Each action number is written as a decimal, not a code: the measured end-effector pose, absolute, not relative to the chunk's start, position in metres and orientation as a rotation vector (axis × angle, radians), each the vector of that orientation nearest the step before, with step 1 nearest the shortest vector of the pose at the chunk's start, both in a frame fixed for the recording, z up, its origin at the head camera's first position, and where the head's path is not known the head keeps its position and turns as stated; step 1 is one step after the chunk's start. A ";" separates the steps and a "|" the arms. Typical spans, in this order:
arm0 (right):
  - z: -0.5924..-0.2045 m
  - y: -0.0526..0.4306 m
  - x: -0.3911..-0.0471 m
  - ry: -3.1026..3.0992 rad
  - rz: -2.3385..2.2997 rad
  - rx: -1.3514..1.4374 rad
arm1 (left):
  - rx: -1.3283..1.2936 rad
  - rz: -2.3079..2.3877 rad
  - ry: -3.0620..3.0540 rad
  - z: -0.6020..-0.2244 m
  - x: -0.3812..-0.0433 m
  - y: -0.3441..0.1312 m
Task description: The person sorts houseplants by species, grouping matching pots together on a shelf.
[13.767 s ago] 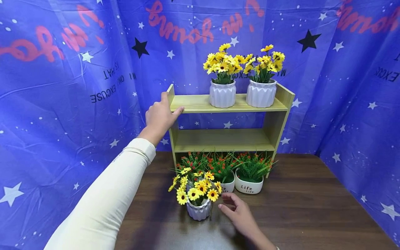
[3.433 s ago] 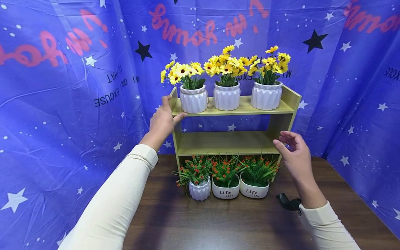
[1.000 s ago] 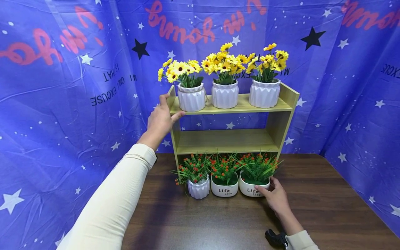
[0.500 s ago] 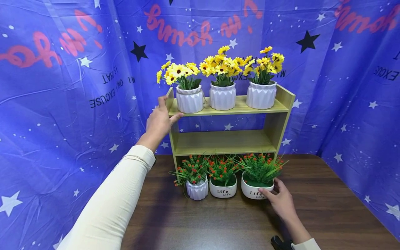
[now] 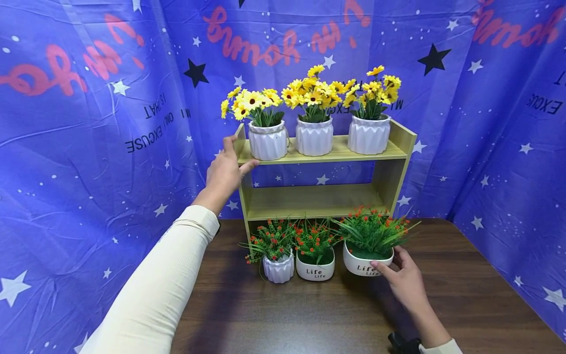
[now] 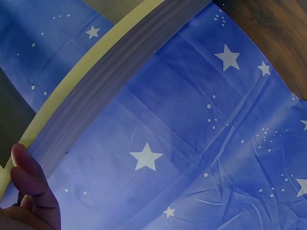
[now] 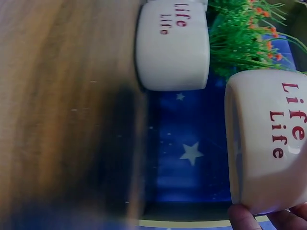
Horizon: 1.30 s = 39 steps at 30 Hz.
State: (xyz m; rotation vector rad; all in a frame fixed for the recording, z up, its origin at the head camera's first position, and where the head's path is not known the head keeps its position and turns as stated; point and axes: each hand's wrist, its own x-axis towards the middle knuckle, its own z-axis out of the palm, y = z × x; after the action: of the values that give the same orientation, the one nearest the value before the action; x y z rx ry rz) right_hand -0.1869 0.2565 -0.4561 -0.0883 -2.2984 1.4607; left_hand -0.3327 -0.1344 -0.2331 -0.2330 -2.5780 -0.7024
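Note:
My left hand (image 5: 223, 174) grips the upper left corner of the wooden shelf (image 5: 318, 199), with the thumb at the front edge of the top board. In the left wrist view, fingers (image 6: 31, 177) lie at the shelf's side panel (image 6: 96, 72). My right hand (image 5: 409, 282) holds a white oval flowerpot (image 5: 360, 264) marked "Life" by its right end, thumb in front. This pot, with grass and small red flowers, is raised off the table. In the right wrist view, the held pot (image 7: 268, 139) hangs near a matching pot (image 7: 175, 48) that stands lower.
Three white fluted pots of yellow flowers (image 5: 314, 137) stand on the top board. Below, a fluted pot with red flowers (image 5: 278, 270) and a "Life" pot (image 5: 315, 270) stand on the brown table (image 5: 287, 324). A blue starry curtain (image 5: 110, 196) hangs around.
Since earlier, a third yellow-flowered pot has come onto the top board. In the last second, my right hand has taken the rightmost "Life" pot and moved it right, forward and up. My left hand stays.

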 end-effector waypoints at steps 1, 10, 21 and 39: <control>-0.453 0.256 -0.186 -2.295 1.457 -0.089 | -0.233 -0.704 -2.577 -0.233 -0.333 -0.135; -0.426 0.256 -0.188 -2.255 1.409 -0.053 | -0.233 -0.710 -2.569 -0.234 -0.333 -0.134; -0.392 0.250 -0.199 -2.219 1.366 -0.038 | -0.230 -0.707 -2.570 -0.235 -0.335 -0.136; -0.379 0.252 -0.233 -2.210 1.503 -0.038 | -0.232 -0.702 -2.583 -0.234 -0.336 -0.135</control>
State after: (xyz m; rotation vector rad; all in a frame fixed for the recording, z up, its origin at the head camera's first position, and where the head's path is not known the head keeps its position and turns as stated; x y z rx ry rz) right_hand -0.2328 0.2523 -0.3792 -0.0380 -2.2100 1.5033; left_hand -0.3357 -0.1349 -0.2338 -0.2319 -2.5832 -0.7017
